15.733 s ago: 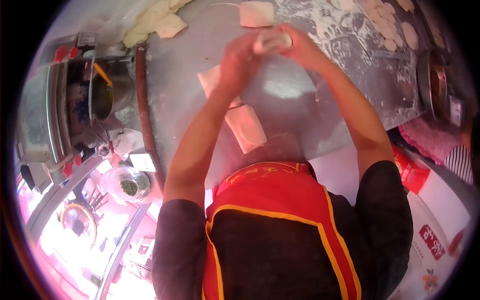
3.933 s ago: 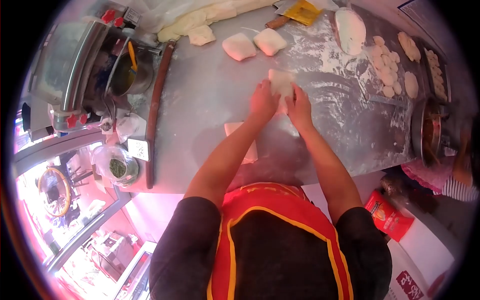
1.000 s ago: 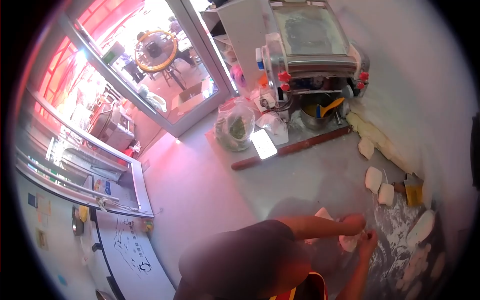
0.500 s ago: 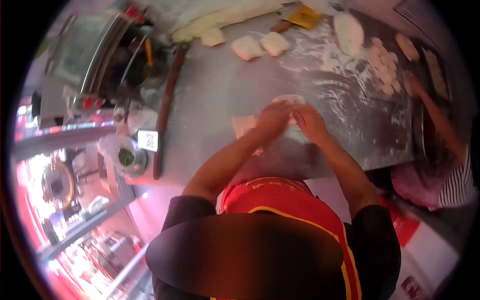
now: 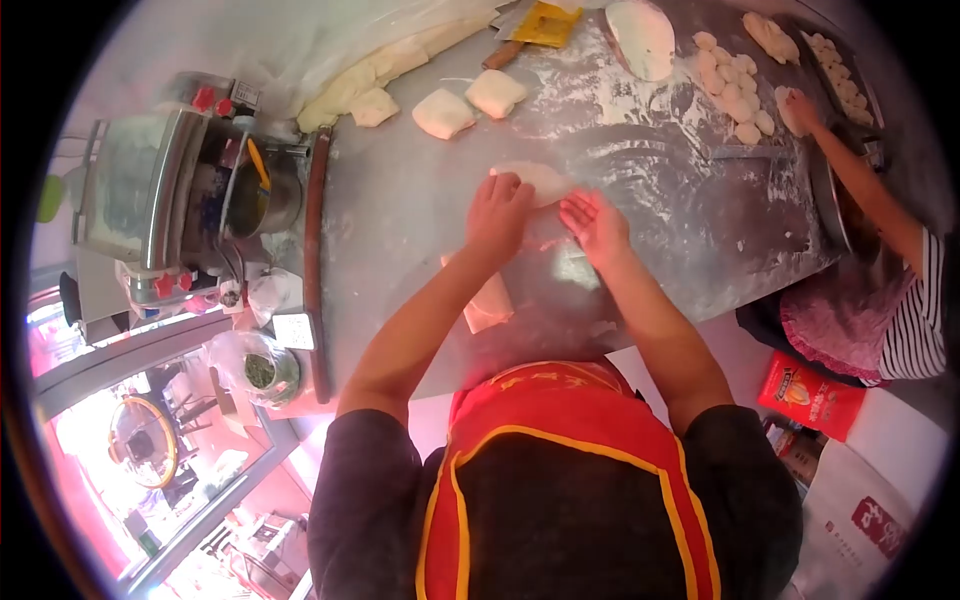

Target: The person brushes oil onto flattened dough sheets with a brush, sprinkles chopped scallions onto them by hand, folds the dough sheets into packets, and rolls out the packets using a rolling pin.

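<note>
A flattened piece of pale dough lies in front of me on the metal worktop. My left hand is closed on its left edge, fingers curled over it. At the dough's right end is my right hand, palm partly turned up and fingers stretched toward the edge; the fingertips seem to touch it. Beside my left forearm lies another folded dough piece, partly hidden by the arm.
Farther back sit puffy dough squares, a long dough strip and a yellow packet. A long rolling pin lies left, near a pot. At right, a co-worker's hand touches dough near several dough balls.
My hands have moved apart, the left one leftward, and more of the dough shows between them. The view has shifted. The co-worker's hand now rests on a dough piece.
</note>
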Tool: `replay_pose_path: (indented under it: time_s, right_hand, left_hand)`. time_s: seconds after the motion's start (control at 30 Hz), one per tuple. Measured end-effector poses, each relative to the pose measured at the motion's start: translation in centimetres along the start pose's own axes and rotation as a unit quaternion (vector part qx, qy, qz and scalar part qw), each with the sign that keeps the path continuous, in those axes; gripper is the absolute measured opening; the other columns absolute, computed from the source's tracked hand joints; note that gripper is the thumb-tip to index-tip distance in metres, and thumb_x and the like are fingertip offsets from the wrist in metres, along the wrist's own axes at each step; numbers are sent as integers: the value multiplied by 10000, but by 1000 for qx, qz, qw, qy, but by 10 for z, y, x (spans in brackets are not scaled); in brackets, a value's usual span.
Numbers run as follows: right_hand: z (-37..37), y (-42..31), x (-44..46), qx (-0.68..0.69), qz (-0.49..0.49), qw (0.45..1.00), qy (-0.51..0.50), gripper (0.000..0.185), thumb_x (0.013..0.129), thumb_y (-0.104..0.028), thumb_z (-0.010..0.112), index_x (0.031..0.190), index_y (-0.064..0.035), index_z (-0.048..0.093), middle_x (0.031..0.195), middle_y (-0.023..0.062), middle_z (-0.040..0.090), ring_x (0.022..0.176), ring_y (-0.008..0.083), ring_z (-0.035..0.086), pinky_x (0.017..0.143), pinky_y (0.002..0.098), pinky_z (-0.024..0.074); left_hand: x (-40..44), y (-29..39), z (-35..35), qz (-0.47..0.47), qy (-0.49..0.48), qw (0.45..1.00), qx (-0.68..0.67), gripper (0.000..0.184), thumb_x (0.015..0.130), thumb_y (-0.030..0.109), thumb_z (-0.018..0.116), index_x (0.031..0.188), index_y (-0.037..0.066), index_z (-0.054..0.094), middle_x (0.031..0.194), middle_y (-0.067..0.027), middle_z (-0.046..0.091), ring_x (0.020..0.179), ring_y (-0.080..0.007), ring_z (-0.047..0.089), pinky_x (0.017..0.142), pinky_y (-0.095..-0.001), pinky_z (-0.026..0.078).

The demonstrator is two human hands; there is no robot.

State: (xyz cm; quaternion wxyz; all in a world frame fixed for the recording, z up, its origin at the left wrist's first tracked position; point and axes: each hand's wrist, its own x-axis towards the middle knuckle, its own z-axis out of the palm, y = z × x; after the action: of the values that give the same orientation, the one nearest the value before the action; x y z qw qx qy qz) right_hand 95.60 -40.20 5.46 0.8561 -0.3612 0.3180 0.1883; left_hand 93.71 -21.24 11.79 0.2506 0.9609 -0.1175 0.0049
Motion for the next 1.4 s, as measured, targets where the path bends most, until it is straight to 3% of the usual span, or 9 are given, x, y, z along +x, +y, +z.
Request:
replay_pose_path:
  time_s: [0.17, 0.47, 0.67, 0.9, 1.0, 1.1, 1.2, 1.27, 1.4]
  right_hand:
    - [11, -7, -7, -94, -19, 994, 43, 472, 960, -344, 523, 1188, 69, 523, 1158, 202, 583, 1025, 293, 595, 955, 418, 486]
    - [72, 42, 14, 18, 16, 998, 61, 659, 1000, -490, 361, 1269, 99, 480, 1227, 220, 564, 1173, 326, 538, 1048, 453, 406]
    - [39, -30, 36, -240, 69, 968, 23, 735, 974, -590, 346, 1308, 48, 498, 1277, 188, 576, 1076, 306, 606, 907, 385, 500]
    - [76, -5, 89, -360, -21, 933, 16, 651, 958, -528, 407, 975, 52, 703, 921, 136, 684, 878, 245, 636, 740, 394, 502]
    - [79, -3, 84, -311, 7, 950, 41, 615, 949, -517, 412, 954, 22, 706, 937, 161, 689, 868, 282, 640, 749, 411, 492]
    - [75, -17, 87, -515, -66, 854, -25, 442, 923, -397, 503, 1033, -6, 677, 1005, 193, 667, 928, 333, 626, 799, 420, 485]
    - [70, -1, 85, -573, -453, 678, -82, 343, 864, -249, 584, 1116, -20, 636, 1072, 201, 638, 977, 371, 596, 844, 438, 471]
    - [58, 14, 77, -582, -461, 658, -127, 313, 844, -192, 604, 1104, -21, 631, 1059, 196, 635, 996, 376, 580, 878, 448, 458]
    - [20, 23, 24, -661, -404, 630, -57, 295, 840, -182, 624, 1088, -24, 603, 1101, 194, 605, 1013, 386, 546, 903, 461, 437]
  left_hand:
    - [16, -29, 32, 21, 101, 995, 18, 460, 906, 198, 559, 1328, 36, 475, 1402, -154, 454, 1334, -332, 379, 1108, -439, 303]
    - [38, -40, 64, -7, 57, 996, 63, 533, 966, 355, 465, 1412, 68, 415, 1474, -122, 400, 1390, -302, 323, 1146, -496, 217]
    - [41, -43, 63, -4, 44, 995, 88, 574, 936, 351, 513, 1435, 95, 389, 1497, -103, 372, 1412, -299, 285, 1160, -489, 181]
    - [42, -38, 65, -13, 54, 988, 146, 642, 924, 429, 524, 1455, 112, 351, 1516, -102, 337, 1414, -293, 279, 1151, -505, 198]
    - [38, -35, 62, -15, 34, 989, 144, 649, 925, 434, 522, 1462, 119, 340, 1529, -101, 312, 1421, -291, 266, 1149, -508, 197]
    - [41, -47, 62, -25, 52, 992, 113, 634, 920, 409, 539, 1451, 114, 356, 1506, -118, 338, 1404, -301, 287, 1133, -503, 225]
    - [21, -60, 58, -156, 94, 983, -7, 597, 894, 335, 593, 1405, 86, 412, 1415, -142, 438, 1315, -333, 382, 1079, -471, 314]
    - [-3, -67, 45, -290, 123, 938, -145, 572, 866, 278, 634, 1358, 50, 453, 1331, -160, 509, 1210, -365, 478, 1017, -445, 393]
    - [-21, -63, 22, -279, -4, 942, -188, 478, 823, 234, 674, 1238, 31, 552, 1186, -167, 581, 1025, -358, 578, 902, -412, 474]
